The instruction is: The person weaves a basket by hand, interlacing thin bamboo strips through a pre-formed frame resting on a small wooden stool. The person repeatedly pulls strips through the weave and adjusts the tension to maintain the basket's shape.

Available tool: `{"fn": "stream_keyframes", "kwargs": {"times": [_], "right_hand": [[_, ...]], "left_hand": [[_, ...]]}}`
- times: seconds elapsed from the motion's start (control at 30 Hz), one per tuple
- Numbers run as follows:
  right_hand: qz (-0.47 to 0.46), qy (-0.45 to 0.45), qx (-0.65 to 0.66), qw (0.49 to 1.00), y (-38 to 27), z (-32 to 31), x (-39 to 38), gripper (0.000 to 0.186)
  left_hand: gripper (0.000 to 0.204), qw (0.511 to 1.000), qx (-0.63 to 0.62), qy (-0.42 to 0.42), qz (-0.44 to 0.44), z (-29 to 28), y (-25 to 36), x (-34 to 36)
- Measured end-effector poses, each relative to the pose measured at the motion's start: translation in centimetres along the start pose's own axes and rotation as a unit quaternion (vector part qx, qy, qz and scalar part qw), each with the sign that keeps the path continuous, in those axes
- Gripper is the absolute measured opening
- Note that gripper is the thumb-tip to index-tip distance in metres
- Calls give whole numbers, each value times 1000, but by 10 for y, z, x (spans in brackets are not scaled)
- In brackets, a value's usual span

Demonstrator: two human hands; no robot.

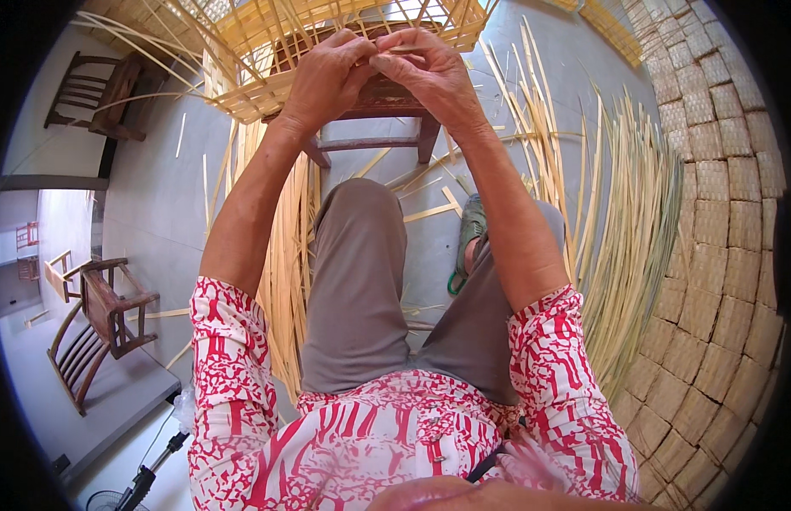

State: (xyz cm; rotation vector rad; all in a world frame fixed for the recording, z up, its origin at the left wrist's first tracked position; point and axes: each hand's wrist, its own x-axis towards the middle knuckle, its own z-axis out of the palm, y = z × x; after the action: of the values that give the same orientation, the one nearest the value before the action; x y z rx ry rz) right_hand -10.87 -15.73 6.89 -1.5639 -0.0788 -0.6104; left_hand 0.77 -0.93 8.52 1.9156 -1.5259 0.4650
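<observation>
right hand (pixel 435 78) pinches a pale strip (pixel 404 48); left hand (pixel 330 78) curls beside it, grip unclear; basket (pixel 257 95) lies at twelve o'clock, long edge running eight to two.

My view came from the left of two side-by-side fisheye cameras on my head, pointed steeply down and forward. My shirt (pixel 353 426) filled the bottom, close to the lens; past it I saw my trousers (pixel 357 281), and then, farther off near the top edge, my left hand (pixel 329 78) and right hand (pixel 434 77). The picture stood upright and reached wide, from the chairs (pixel 112 302) on my left to the woven pieces (pixel 715 221) on my right, its straight edges bowing toward the dark round rim.
</observation>
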Motion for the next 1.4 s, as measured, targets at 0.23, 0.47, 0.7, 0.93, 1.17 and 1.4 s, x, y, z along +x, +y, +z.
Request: {"fn": "stream_keyframes", "kwargs": {"times": [0.23, 0.47, 0.7, 0.93, 1.17, 1.4], "right_hand": [[135, 191, 402, 885, 23, 6, -5, 18], [196, 303, 624, 693, 20, 21, -21, 12], [156, 244, 551, 783, 16, 30, -20, 12], [124, 214, 415, 876, 13, 34, -21, 15], [152, 122, 224, 955, 26, 23, -26, 43], [181, 227, 292, 911, 48, -47, -49, 23]], "left_hand": [[13, 998, -52, -13, -42, 5, -11, -1], [8, 994, 24, 45, -96, 25, -4, 4], [8, 986, 127, 49, -95, 28, 6, 9], [12, 978, 187, -7, -96, 32, 5, 14], [15, 969, 199, -80, -123, 12, -3, 8], [16, 940, 168, -242, -171, -7, -10, 4]]}}
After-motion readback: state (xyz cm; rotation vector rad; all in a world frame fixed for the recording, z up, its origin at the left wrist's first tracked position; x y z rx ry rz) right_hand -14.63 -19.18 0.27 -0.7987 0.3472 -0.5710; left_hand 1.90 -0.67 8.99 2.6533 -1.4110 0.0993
